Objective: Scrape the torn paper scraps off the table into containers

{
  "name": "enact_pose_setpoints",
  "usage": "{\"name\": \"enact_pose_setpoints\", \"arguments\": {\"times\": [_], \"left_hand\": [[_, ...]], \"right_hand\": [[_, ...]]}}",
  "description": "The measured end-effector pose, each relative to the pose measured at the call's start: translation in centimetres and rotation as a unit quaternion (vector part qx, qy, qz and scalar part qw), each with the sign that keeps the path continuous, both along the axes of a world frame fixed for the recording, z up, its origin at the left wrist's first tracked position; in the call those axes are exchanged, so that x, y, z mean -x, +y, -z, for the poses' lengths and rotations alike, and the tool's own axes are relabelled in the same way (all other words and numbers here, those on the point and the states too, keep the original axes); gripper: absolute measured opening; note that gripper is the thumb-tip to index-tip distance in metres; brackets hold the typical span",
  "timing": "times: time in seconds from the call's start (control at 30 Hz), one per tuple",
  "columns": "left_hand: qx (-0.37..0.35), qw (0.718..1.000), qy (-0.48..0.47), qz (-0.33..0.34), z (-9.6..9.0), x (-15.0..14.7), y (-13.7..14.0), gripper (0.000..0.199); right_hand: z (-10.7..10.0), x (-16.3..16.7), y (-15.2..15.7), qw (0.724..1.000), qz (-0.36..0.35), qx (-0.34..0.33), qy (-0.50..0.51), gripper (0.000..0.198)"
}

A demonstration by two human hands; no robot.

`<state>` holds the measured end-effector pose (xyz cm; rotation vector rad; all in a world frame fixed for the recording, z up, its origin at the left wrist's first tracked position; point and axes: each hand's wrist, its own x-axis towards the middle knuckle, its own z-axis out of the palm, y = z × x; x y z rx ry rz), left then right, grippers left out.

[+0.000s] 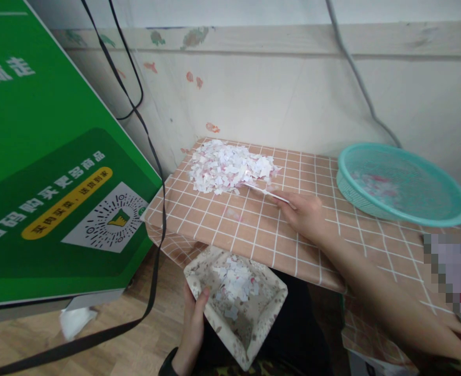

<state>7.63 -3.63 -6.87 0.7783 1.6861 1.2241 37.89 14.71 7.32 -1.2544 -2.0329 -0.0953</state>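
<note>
My left hand (194,313) grips the near left rim of a beige, flower-patterned tray (260,316), thumb over the edge. The tray tilts below the table's front edge, with white paper scraps (236,282) inside. My right hand (303,214) is closed on a thin white flat piece (272,195), seen nearly edge-on; its exact kind is unclear. The far end of that piece touches or nearly touches a heap of small torn paper bits (226,167), mostly white with some pink, at the table's back left corner.
A brown checked cloth covers the table (285,250). On its right stands a turquoise plastic basket (403,183) with pinkish-white bits inside. A green sign (50,130) fills the left side, with a black strap (160,198) hanging before it. A grey cable (356,73) runs down the wall.
</note>
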Motion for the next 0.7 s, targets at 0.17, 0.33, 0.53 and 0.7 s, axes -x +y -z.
{"name": "enact_pose_setpoints", "arguments": {"times": [0.17,0.33,0.53,0.7], "left_hand": [[-0.003,1.0,0.007,0.009,0.1,0.1,0.0,0.061],[0.0,1.0,0.0,0.009,0.0,0.1,0.0,0.065],[0.008,1.0,0.003,0.015,-0.1,0.1,-0.1,0.064],[0.001,1.0,-0.006,0.016,-0.1,0.1,-0.1,0.064]], "right_hand": [[-0.2,-0.4,0.5,0.999,0.045,-0.018,0.005,0.022],[-0.6,-0.5,0.6,0.995,0.083,-0.012,0.049,0.023],[-0.4,-0.9,1.2,0.993,0.093,0.0,0.069,0.027],[-1.0,-0.9,1.2,0.992,0.091,0.036,0.08,0.034]]}}
